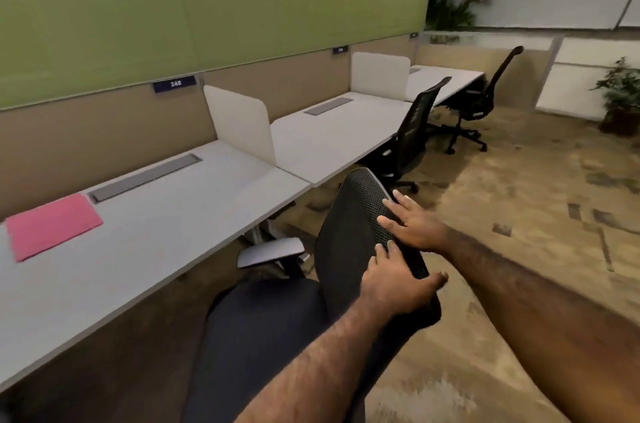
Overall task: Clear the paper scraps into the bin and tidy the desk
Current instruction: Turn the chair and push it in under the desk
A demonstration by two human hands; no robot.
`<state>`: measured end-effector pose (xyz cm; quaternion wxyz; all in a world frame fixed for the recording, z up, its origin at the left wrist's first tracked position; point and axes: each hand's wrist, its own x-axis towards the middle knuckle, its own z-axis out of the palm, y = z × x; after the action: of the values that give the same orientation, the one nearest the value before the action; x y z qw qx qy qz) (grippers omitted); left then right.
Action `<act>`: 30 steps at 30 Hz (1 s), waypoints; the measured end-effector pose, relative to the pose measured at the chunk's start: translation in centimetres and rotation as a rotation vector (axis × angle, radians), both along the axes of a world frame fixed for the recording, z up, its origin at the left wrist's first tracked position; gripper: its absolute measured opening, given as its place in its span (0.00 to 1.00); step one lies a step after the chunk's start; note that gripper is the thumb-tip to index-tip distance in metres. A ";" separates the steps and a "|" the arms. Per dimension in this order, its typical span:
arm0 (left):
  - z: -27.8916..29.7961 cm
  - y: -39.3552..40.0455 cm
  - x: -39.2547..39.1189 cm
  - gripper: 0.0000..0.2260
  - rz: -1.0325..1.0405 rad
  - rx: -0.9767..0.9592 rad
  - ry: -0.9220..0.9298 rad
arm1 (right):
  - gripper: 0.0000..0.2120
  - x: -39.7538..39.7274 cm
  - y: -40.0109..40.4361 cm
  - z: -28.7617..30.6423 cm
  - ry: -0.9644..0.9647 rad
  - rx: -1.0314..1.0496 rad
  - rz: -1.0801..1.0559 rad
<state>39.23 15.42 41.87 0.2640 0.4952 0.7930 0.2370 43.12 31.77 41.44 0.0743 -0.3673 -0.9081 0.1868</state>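
Note:
A black mesh office chair [349, 232] stands in front of the white desk [166, 239], its back turned toward me. My left hand [398, 287] grips the top edge of the chair's backrest, fingers over the front and thumb behind. My right hand [414, 223] lies flat on the backrest higher up, fingers spread across the mesh. A pink folder [52, 225] lies flat on the desk at the far left. No paper scraps or bin show in this view.
White divider screens [239, 123] split the desk row. Two more black chairs [412, 131] [485, 97] stand further right. A grey cable tray [145, 176] is set into the desk. Potted plants [620, 97] stand at the far right on carpeted floor.

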 end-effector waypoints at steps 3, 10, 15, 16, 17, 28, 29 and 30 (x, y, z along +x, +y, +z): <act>-0.5 1.3 1.1 0.49 0.091 -0.058 0.041 | 0.35 -1.0 1.6 -0.3 -0.053 -0.041 0.094; 0.3 0.4 0.8 0.47 0.220 -0.055 -0.009 | 0.42 -4.4 3.3 -0.4 0.082 -0.209 0.129; 1.4 -2.3 0.1 0.44 0.275 -0.048 -0.004 | 0.42 -8.0 3.5 0.1 0.044 -0.174 0.184; 1.4 -3.1 0.2 0.44 0.291 -0.049 0.004 | 0.41 -8.6 3.5 0.1 0.047 -0.164 0.190; 1.3 -4.0 0.1 0.43 0.308 -0.053 0.018 | 0.40 -9.1 3.6 0.0 0.052 -0.146 0.198; -0.1 -17.8 -6.8 0.39 0.495 -0.135 0.099 | 0.29 -15.2 0.3 -0.9 0.105 0.115 0.380; -0.2 -19.2 -7.6 0.39 0.512 -0.139 0.110 | 0.29 -15.7 -0.2 -1.0 0.090 0.101 0.381; -0.4 -20.5 -8.6 0.38 0.526 -0.143 0.142 | 0.29 -16.2 -0.8 -1.0 0.071 0.091 0.378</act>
<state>30.68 -5.13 41.51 0.1713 0.2677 0.9257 0.2053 26.95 31.01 40.39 0.0862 -0.1797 -0.9653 0.1690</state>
